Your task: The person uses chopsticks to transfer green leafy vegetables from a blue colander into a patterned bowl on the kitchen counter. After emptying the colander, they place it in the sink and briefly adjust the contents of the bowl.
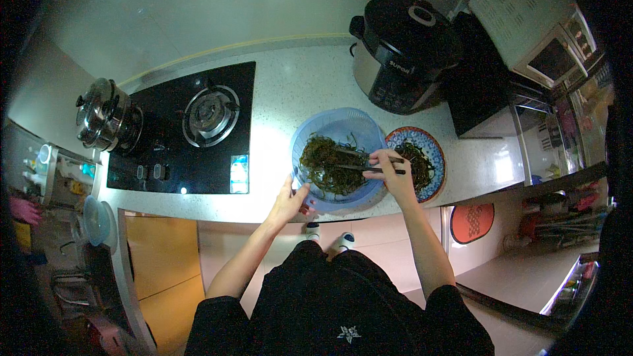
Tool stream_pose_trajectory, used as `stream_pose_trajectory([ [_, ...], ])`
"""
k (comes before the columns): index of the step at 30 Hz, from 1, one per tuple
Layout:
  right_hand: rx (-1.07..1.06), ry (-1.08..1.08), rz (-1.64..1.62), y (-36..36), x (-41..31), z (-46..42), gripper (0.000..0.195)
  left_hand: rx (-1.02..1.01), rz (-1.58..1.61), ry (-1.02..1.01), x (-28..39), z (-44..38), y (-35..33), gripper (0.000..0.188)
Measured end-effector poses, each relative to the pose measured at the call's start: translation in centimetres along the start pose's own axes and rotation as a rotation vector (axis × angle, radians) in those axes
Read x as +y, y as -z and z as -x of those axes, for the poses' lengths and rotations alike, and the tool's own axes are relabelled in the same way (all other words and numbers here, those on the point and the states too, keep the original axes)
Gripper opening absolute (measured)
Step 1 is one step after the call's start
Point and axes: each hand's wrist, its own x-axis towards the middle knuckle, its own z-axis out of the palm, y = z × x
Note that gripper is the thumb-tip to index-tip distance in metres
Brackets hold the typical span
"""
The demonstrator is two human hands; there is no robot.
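A blue plastic basin (363, 118) stands near the front edge of the counter, holding dark green shredded strands, perhaps seaweed (321, 153). My left hand (293, 200) grips the basin's rim at its lower left, with fingertips underneath. In my right hand (390, 170) is a pair of dark chopsticks (353, 167), whose tips reach into the strands inside the basin. Right beside the basin, partly behind my right hand, sits a blue-and-white patterned plate with a reddish rim (437, 155), bearing more of the same dark strands (420, 163).
Left of the basin is a black glass gas hob (170, 133) with a lidded steel pot (101, 113) at its far side. An electric pressure cooker (403, 54) stands behind the plate. A microwave-like appliance (554, 57) and shelves are at the right.
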Motion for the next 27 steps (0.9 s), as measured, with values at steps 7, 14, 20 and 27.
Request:
stream_pose_trajectory([
  [7,0.116,0.089,-0.074,-1.8,1.8,-0.4,0.029,0.017,0.006,0.01,0.1,0.1,-0.1,0.057],
  [14,0.206,-0.035,-0.148,-1.2,1.6,0.2,0.031,0.017,0.004,0.01,0.0,0.2,0.0,0.055],
  [20,0.27,-0.092,-0.353,0.9,1.1,1.0,0.032,0.029,0.037,-0.003,-0.2,0.0,-0.2,0.05],
  [27,0.333,-0.025,-0.486,2.8,0.2,1.9,0.03,0.018,-0.008,0.036,0.3,0.1,-0.1,0.054],
])
